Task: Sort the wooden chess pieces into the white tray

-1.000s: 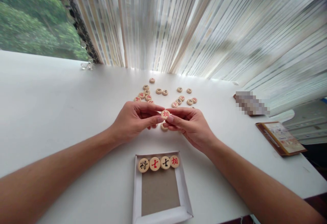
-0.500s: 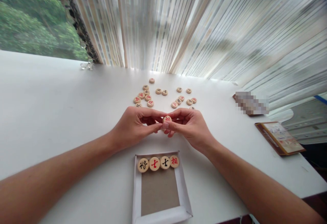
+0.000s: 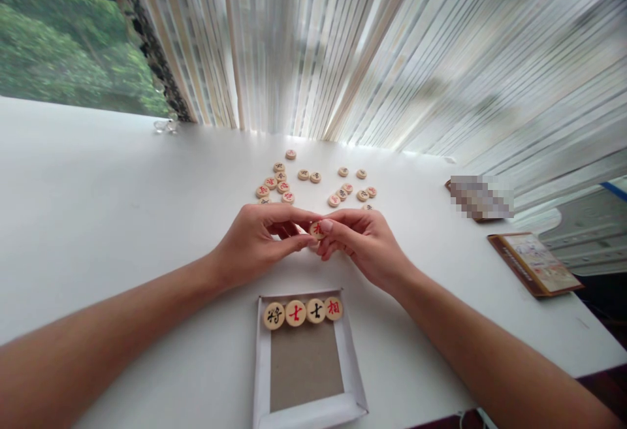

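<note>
Between my two hands, above the table, is a round wooden Chinese chess piece (image 3: 316, 230) with a red character. My left hand (image 3: 267, 236) pinches it from the left with thumb and fingers. From the right, my right hand (image 3: 357, 236) grips it too, its thumb lying over part of the face. Nearer me lies a shallow white box (image 3: 262, 364) with a grey-brown bottom. Along its far edge sits a row of chess pieces (image 3: 295, 313), with black and red characters. Part of another piece or more shows behind my fingers, mostly hidden.
Beyond my hands, several loose chess pieces (image 3: 283, 187) lie scattered on the white table (image 3: 122, 220). At the right stand a brown-edged booklet or box (image 3: 536, 262) and a blurred-out item (image 3: 480, 199). A small clear object (image 3: 165, 127) lies by the striped curtain (image 3: 294, 44).
My right thumb has slid up and across the chess piece, covering more of its right side. The piece has shifted slightly left. The boxed pieces stay put.
</note>
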### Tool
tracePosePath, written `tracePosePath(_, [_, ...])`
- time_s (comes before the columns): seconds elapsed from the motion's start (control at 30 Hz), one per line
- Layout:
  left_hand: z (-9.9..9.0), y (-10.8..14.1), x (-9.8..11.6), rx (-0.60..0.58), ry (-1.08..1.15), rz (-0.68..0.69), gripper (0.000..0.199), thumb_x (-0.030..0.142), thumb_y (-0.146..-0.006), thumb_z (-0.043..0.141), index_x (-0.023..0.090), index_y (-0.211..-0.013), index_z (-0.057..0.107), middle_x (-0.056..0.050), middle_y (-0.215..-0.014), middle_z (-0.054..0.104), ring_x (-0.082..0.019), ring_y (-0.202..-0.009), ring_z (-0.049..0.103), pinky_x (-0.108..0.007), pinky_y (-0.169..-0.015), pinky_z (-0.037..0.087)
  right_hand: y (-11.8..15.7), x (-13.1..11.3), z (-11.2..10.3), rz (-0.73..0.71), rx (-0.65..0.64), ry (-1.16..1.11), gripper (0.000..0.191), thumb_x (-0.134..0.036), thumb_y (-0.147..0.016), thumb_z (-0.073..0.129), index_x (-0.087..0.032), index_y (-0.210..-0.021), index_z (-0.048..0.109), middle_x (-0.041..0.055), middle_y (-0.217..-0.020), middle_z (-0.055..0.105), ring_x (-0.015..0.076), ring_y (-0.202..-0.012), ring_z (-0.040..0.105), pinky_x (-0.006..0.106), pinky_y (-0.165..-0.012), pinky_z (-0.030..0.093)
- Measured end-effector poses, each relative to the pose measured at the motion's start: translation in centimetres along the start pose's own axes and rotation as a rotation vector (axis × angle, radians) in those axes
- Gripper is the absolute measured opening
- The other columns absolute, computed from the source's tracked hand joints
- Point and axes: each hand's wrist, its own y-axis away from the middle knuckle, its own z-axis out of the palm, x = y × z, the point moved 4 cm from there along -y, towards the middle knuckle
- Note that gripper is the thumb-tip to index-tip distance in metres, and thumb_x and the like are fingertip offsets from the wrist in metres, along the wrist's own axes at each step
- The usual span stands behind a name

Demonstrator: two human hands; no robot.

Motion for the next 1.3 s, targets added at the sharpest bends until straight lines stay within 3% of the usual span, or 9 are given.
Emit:
tracePosePath(0.17, [-0.1, -0.1, -0.4, 0.054, 0.139, -0.086, 0.029, 0.023, -0.085, 0.088, 0.014, -0.112, 0.085, -0.008, -0.083, 0.084, -0.015, -0.067, 0.075, -0.022, -0.062, 0.064, 0.0, 0.2, 0.1, 0.014, -0.021, -0.041, 0.028, -0.038, -0.080, 0.094, -0.016, -0.095, 0.086, 0.0053, -0.075, 0.080, 0.0144, -0.062, 0.074, 0.026, -0.062, 0.064])
tracePosePath(0.33, [-0.1, 0.0, -0.7, 0.053, 0.180, -0.129, 0.032, 0.024, -0.085, 0.088, 0.012, -0.115, 0.085, -0.007, -0.076, 0.082, -0.014, -0.059, 0.072, -0.023, -0.057, 0.063, -0.1, 0.2, 0.1, 0.038, 0.006, -0.059, 0.033, -0.035, -0.072, 0.100, -0.015, -0.094, 0.084, 0.0051, -0.077, 0.081, 0.0153, -0.062, 0.074, 0.028, -0.061, 0.064])
tracePosePath(0.7, [0.5, 0.2, -0.3, -0.046, 0.100, -0.061, 0.030, 0.018, -0.091, 0.080, 0.015, -0.121, 0.084, -0.008, -0.085, 0.085, -0.014, -0.062, 0.075, -0.021, -0.062, 0.066, -0.1, 0.2, 0.2, 0.049, 0.044, 0.026, 0.045, -0.039, -0.057, 0.106, -0.015, -0.081, 0.077, 0.0030, -0.070, 0.078, 0.0117, -0.051, 0.067, 0.022, -0.049, 0.058])
tracePosePath(1.07, [0.6, 0.2, 0.3, -0.080, 0.049, -0.013, 0.027, 0.013, -0.088, 0.079, 0.015, -0.114, 0.085, -0.006, -0.088, 0.085, -0.017, -0.074, 0.080, -0.021, -0.068, 0.067, 0.2, 0.2, 0.4, 0.067, 0.003, 0.067, 0.045, -0.050, -0.067, 0.100, -0.016, -0.076, 0.071, -0.0003, -0.058, 0.071, 0.0108, -0.042, 0.062, 0.020, -0.040, 0.051])
tracePosePath(1.3, [0.7, 0.2, 0.4, -0.075, 0.088, -0.009, 0.022, 0.011, -0.089, 0.079, 0.016, -0.110, 0.086, -0.006, -0.088, 0.085, -0.016, -0.076, 0.081, -0.018, -0.067, 0.064, 0.3, -0.1, 0.7, 0.043, -0.047, 0.032, 0.042, -0.049, -0.075, 0.096, -0.017, -0.077, 0.069, -0.0003, -0.060, 0.072, 0.0110, -0.044, 0.064, 0.021, -0.042, 0.053])
